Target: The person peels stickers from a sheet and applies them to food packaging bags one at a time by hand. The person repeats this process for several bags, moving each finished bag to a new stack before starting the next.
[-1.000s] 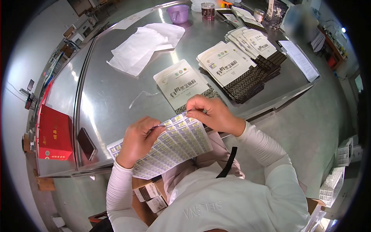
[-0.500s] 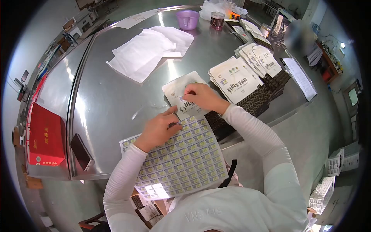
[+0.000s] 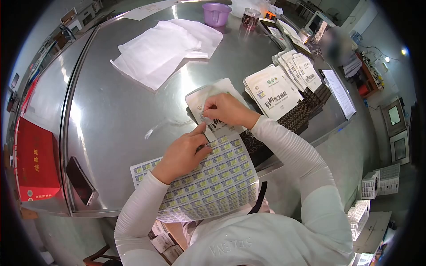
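A pale pouch with a dark patterned base lies on the metal table. Above its printed front, my right hand is closed in a pinch, with a small sticker at the fingertips. My left hand rests on the sticker sheet, its forefinger stretched toward the pouch's lower left edge and its thumb apart. Rows of small yellow-and-blue labels cover the sheet, which overlaps the pouch's bottom and hangs over the table's front edge. My right fingers and wrist hide part of the pouch's print.
More pouches lie overlapped at the right, beside a paper list. White sheets, a purple cup and a jar sit farther back. A phone and red bag are at the left.
My right fingertips have shifted slightly left over the pouch with the sticker. My left hand stays on the sheet. The whole view has tilted a little.
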A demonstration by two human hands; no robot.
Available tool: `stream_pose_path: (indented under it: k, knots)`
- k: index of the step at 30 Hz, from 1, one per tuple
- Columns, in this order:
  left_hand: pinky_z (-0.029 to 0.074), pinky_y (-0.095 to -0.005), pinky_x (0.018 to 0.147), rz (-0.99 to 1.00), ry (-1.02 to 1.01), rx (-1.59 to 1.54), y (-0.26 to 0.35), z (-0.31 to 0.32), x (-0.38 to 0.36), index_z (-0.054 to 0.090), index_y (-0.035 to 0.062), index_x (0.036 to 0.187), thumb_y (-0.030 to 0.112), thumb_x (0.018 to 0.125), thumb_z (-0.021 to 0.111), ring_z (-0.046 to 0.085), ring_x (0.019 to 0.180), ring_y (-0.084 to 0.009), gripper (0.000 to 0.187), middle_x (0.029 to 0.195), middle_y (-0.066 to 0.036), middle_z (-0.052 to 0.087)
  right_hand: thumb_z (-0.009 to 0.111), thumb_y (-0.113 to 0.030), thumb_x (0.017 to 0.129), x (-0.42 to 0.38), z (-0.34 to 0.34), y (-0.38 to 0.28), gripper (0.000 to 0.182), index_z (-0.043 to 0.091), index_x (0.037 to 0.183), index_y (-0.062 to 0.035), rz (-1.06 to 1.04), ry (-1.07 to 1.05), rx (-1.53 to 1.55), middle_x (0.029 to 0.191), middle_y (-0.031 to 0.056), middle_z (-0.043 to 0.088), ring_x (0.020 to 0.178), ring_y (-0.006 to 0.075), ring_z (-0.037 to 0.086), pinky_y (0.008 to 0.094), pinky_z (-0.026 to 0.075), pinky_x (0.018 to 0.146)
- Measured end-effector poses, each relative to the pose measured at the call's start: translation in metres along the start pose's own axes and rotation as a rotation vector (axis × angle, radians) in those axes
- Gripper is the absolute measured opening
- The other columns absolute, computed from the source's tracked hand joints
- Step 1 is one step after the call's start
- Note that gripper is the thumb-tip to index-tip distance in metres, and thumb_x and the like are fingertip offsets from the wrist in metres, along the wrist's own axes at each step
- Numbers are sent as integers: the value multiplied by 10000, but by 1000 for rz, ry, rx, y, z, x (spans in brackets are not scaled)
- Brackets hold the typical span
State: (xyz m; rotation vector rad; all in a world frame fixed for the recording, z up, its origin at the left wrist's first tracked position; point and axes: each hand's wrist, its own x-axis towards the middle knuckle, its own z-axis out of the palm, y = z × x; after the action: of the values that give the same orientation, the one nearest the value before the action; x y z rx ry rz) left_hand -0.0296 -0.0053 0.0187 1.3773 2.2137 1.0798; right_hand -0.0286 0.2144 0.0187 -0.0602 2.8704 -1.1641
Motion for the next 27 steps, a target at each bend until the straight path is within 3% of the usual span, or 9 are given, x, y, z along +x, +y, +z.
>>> stream_pose_path:
  k: [5,8,11,15,18,21,24,25,27]
  knots:
    - [493,-376,777,-21,-8,6,4,-1,0,620,12,843,193,835,660,638,822,-367,185,1350,-229,503,682,-174,788,-1,3,-1,169,670,823,-10,-35,46,-67,714,110,669,648,214,634,327,483,617]
    - [491,-372,785,-37,-11,-21,4,-1,0,631,4,850,167,833,663,638,954,-371,167,1313,-232,531,684,-195,790,-1,7,-2,179,659,811,-20,-50,92,-114,729,121,667,669,257,636,352,482,629]
    - [499,-417,735,28,36,-65,-3,4,1,630,-15,806,148,802,673,637,777,-376,169,1317,-256,507,687,-216,790,-4,15,-3,190,641,798,-32,-48,142,-158,728,127,657,692,292,631,380,477,637]
    - [500,-421,722,52,42,-52,-7,7,2,625,-13,796,146,798,676,638,764,-382,167,1308,-247,516,690,-229,791,-5,25,-4,196,621,816,-47,-30,207,-210,721,122,641,714,314,623,412,472,645]
    - [501,-422,722,48,44,-45,-8,7,1,622,-11,792,146,798,676,640,764,-381,166,1305,-240,523,719,-265,770,-6,28,-6,308,590,950,-51,34,199,-316,822,138,654,774,332,627,407,485,705]
    - [503,-420,722,49,47,-33,-8,8,0,625,-7,795,154,803,672,645,766,-378,168,1311,-239,520,755,-320,737,-14,13,-13,526,520,1117,-43,138,348,-326,1021,170,614,935,335,603,399,487,798]
    - [504,-414,733,35,54,-33,-3,4,0,640,-1,813,169,806,669,647,778,-370,173,1346,-239,492,777,-364,710,-26,-4,-5,711,443,1240,-29,192,476,-398,1175,194,506,1091,339,523,401,471,879]
    - [504,-411,742,11,45,-36,1,2,0,646,3,821,175,807,669,646,790,-367,174,1361,-238,479,776,-380,721,-29,-9,-3,740,441,1275,-21,277,439,-365,1216,191,449,1160,347,456,421,458,908]
    - [502,-406,761,-18,28,-28,4,1,1,659,13,833,184,806,671,638,816,-362,173,1390,-234,454,775,-387,727,-32,-11,4,748,442,1287,-20,312,411,-364,1222,197,444,1155,360,451,424,453,920]
